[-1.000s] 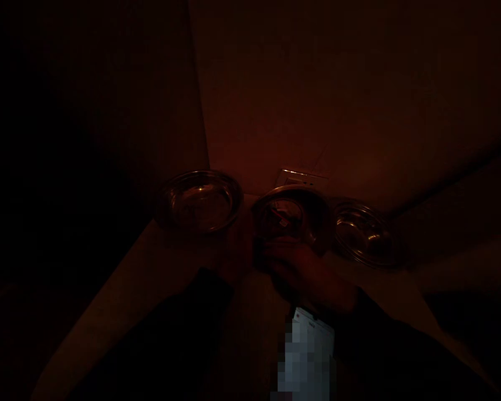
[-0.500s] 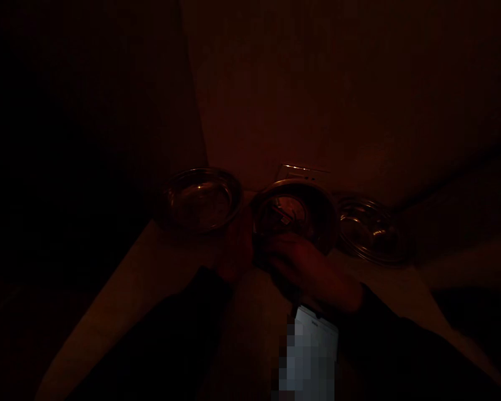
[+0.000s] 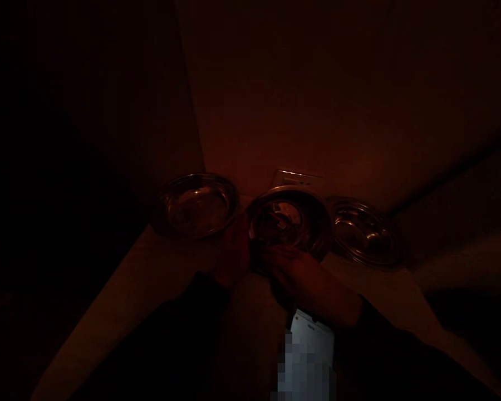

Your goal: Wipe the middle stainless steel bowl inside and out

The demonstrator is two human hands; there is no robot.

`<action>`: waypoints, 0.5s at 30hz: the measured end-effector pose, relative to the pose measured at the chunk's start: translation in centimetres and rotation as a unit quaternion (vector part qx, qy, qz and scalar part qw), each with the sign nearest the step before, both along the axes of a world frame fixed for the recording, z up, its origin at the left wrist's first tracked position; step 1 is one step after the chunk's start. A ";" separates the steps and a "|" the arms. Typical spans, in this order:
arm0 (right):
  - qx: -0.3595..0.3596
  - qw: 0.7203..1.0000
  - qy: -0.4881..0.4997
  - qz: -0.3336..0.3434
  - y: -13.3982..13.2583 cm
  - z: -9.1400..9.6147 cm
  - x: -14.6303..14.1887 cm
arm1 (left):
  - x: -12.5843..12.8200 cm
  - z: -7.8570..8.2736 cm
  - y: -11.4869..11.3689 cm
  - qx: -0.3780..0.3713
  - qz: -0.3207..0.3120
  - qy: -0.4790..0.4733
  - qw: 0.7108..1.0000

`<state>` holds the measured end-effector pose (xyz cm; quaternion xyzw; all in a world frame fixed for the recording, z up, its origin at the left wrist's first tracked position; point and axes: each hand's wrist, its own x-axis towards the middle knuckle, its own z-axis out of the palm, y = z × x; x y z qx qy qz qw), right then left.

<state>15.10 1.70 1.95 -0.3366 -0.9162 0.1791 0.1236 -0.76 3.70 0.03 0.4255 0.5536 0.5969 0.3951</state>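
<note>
The scene is very dark and reddish. Three shiny metal bowls stand in a row on a pale counter. My left hand [image 3: 234,253] grips the left rim of the middle bowl [image 3: 313,217], fingers wrapped on it. My right hand [image 3: 304,278] is curled against the near rim of the same bowl. Something small lies inside that bowl; I cannot make it out. The left bowl [image 3: 198,203] and the right bowl [image 3: 365,231] stand untouched on either side.
The pale counter [image 3: 142,289] runs into a wall corner behind the bowls. A wall socket plate [image 3: 296,178] sits just behind the middle bowl. A white card [image 3: 311,348] hangs below my right wrist. The left side is black.
The middle bowl has shifted slightly in my hands and its tilt has changed. The view has moved a little. Both hands stay on the bowl.
</note>
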 end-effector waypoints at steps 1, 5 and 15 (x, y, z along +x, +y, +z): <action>0.000 1.000 -0.008 0.004 -0.1 0.0 0.6 | 0.0 -0.2 0.0 0.012 -0.014 0.001 1.000; -0.022 1.000 -0.020 0.006 0.1 0.0 2.1 | 0.0 -0.2 -0.3 0.037 -0.057 -0.008 0.998; -0.041 0.999 0.022 -0.020 0.7 0.5 -0.4 | -0.1 0.3 -0.2 -0.012 -0.007 0.013 1.000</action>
